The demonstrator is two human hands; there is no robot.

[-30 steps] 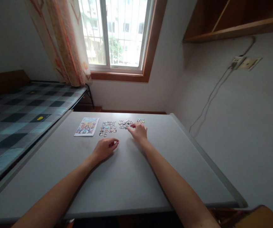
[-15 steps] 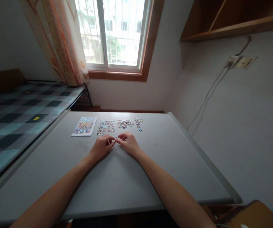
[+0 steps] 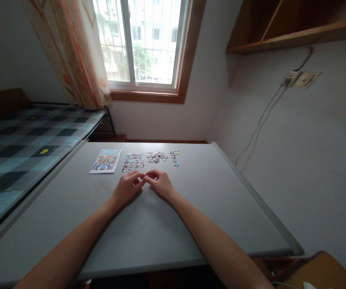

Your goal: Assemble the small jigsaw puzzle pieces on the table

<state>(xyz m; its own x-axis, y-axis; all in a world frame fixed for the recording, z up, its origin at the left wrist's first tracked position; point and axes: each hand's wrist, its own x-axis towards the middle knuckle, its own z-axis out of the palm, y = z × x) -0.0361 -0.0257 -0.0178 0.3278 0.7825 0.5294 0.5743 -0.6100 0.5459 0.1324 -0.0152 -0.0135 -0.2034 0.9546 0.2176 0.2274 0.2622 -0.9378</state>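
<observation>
Just in front of the puzzle pieces, my left hand (image 3: 128, 185) and my right hand (image 3: 160, 182) meet fingertip to fingertip. Both are closed in a pinch on one small jigsaw puzzle piece, which the fingers now almost wholly cover. Beyond my left hand lie pieces set out in rough rows (image 3: 133, 161). A loose heap of pieces (image 3: 157, 156) sits past my right hand, and a short, bent line of pieces (image 3: 175, 157) lies to its right. To the left is a printed picture sheet (image 3: 105, 161) with a blue penguin-like figure.
Everything lies on a grey table (image 3: 191, 224) with a raised edge. A bed with a checked cover (image 3: 55, 138) stands along the left. At the right are a wall with a socket and hanging cable (image 3: 258, 124), and part of a wooden seat (image 3: 326, 273).
My hands have drawn slightly closer together, and the piece that showed between the fingertips is now mostly covered. The whole view has shifted a little. The laid-out pieces look the same.
</observation>
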